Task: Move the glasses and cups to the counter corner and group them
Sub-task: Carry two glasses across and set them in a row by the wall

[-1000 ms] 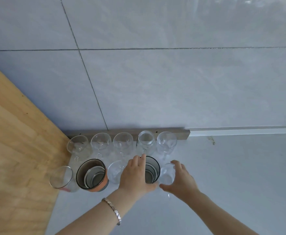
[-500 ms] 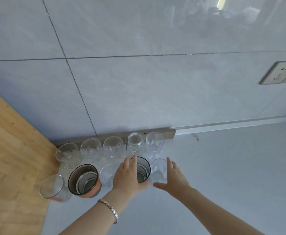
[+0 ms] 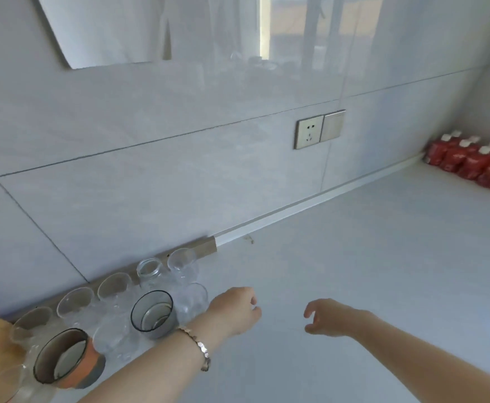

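Head view: pale grey counter (image 3: 354,271), glossy tiled wall (image 3: 180,175), socket (image 3: 309,134)

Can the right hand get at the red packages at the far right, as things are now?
Probably yes: the right hand is empty, and bare counter lies between it and the red packages, though far off.

Glasses and cups (image 3: 150,312) grouped at wall, left on counter (image 3: 354,286).

No legible text — none anywhere
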Demonstrator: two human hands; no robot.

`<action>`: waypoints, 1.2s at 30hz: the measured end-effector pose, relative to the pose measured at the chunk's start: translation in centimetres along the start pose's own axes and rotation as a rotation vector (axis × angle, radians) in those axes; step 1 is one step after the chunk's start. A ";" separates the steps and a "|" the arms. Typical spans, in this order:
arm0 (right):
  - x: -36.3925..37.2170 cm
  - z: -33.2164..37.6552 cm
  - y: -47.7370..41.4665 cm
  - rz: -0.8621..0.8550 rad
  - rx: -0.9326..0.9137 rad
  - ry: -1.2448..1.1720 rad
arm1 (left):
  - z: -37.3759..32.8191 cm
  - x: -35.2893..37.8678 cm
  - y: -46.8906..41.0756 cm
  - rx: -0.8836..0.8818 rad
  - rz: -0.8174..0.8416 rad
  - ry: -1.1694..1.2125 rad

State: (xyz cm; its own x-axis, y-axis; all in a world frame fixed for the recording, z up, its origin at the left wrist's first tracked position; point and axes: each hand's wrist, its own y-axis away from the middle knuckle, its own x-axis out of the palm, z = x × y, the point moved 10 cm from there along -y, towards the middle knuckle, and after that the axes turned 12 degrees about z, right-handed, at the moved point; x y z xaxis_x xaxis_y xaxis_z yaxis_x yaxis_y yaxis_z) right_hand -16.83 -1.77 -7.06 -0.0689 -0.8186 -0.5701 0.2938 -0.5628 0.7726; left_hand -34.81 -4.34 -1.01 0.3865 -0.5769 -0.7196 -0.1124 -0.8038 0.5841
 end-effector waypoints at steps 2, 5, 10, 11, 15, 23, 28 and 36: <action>-1.1 -5.2 2.4 -0.032 0.037 -0.037 | -5.4 1.3 -1.1 0.028 0.054 -0.097; -2.2 -14.1 6.4 -0.089 0.093 -0.104 | -14.2 3.8 -2.5 0.068 0.100 -0.194; -2.2 -30.7 14.6 -0.153 0.186 -0.200 | -30.6 9.8 -4.5 0.180 0.167 -0.298; -1.9 -34.2 16.5 -0.167 0.210 -0.210 | -33.9 11.2 -4.9 0.208 0.175 -0.319; 0.0 -47.2 23.9 -0.185 0.340 -0.239 | -46.7 17.0 -6.0 0.334 0.206 -0.387; 7.0 -67.2 36.3 -0.321 0.647 -0.587 | -66.9 28.3 -7.1 0.556 0.299 -0.541; 10.8 -75.3 41.0 -0.339 0.774 -0.751 | -76.0 34.1 -9.2 0.656 0.387 -0.665; 13.3 -87.2 47.0 -0.423 0.992 -0.989 | -90.0 39.8 -13.6 0.791 0.478 -0.790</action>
State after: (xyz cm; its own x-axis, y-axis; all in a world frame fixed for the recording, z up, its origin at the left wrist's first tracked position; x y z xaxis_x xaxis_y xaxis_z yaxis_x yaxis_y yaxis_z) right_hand 79.14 -29.15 -2.71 -0.7144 -0.0884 -0.6941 -0.6489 -0.2873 0.7045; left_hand 64.55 -3.33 -3.83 -0.4800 -0.5469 -0.6859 -0.7251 -0.1927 0.6611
